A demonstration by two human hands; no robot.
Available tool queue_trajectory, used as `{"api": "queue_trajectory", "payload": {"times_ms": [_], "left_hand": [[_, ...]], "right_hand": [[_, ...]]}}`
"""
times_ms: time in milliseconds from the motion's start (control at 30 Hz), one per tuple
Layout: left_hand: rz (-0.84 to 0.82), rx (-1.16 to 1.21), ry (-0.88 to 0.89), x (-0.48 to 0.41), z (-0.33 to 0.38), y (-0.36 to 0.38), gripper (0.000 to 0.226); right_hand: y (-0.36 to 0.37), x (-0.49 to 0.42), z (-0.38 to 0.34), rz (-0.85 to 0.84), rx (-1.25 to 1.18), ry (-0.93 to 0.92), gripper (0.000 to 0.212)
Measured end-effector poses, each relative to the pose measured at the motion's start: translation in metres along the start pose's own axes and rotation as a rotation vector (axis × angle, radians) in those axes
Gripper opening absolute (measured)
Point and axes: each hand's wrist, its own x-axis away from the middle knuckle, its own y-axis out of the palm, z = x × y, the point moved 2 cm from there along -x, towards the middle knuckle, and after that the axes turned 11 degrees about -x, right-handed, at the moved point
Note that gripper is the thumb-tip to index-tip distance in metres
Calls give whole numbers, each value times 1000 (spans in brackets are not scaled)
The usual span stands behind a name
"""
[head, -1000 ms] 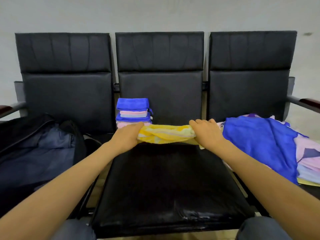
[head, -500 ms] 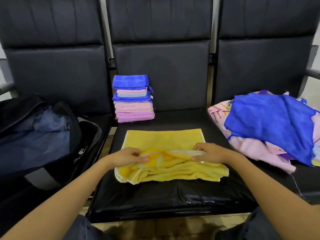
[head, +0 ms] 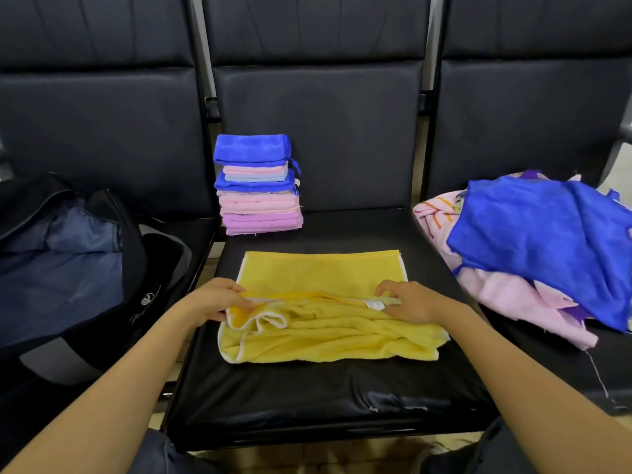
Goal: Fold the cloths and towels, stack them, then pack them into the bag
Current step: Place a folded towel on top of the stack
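Observation:
A yellow towel (head: 321, 278) lies on the middle black seat (head: 328, 388), its far half flat and its near half bunched in folds. My left hand (head: 213, 301) pinches the towel's edge at the left of the bunch. My right hand (head: 408, 302) pinches the edge at the right, by a white label. A stack of folded blue, pink and purple cloths (head: 258, 184) stands at the back left of the same seat. An open dark bag (head: 68, 268) sits on the left seat. Unfolded blue and pink cloths (head: 533, 248) are heaped on the right seat.
Three black chair backs (head: 316, 131) rise behind the seats. An armrest (head: 626, 131) shows at the far right edge. My knees in dark trousers appear at the bottom, in front of the middle seat.
The towel, held up stretched between both hands a second ago, now lies on the seat with its far half spread flat. Both hands came toward me and down, and the view tilted downward.

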Motion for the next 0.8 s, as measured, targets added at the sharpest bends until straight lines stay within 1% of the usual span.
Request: {"api": "queue_trajectory", "payload": {"times_ms": [33,67,100,133,233,333,400,467,500,567,633,667,733,767,800], "left_hand": [[40,47,18,-1,1,-2,32],[80,129,40,-1,3,-4,30],[104,222,71,0,5,-5,27],[113,293,98,2,8,-4,23],[113,395,141,4,12,0,20],[187,414,152,2,9,1,21],[244,416,154,0,6,1,16],[277,434,148,-3,2,4,8],[286,445,143,-6,1,6,7],[309,475,137,-8,1,9,4],[336,521,129,-11,2,10,6],[340,540,122,-13,3,10,8],[334,533,113,-16,5,10,5],[332,503,113,-18,6,10,2],[337,465,116,-20,8,9,3]], "right_hand": [[3,-1,-3,-10,2,25,36],[6,-2,-6,-2,25,60,46],[11,-5,-8,29,77,95,56],[16,-7,-11,79,161,118,61],[30,-16,-19,202,377,115,58],[32,-18,-25,221,420,83,65],[32,-19,-28,275,475,54,60],[32,-21,-30,349,477,30,50],[30,-21,-29,380,428,25,42],[20,-19,-27,387,176,29,26],[8,-15,-23,317,-120,17,20],[2,-13,-20,275,-224,6,19],[-7,-7,-15,205,-296,-27,25],[-10,-7,-11,192,-283,-39,26],[-12,-7,-8,192,-266,-45,24]]}}
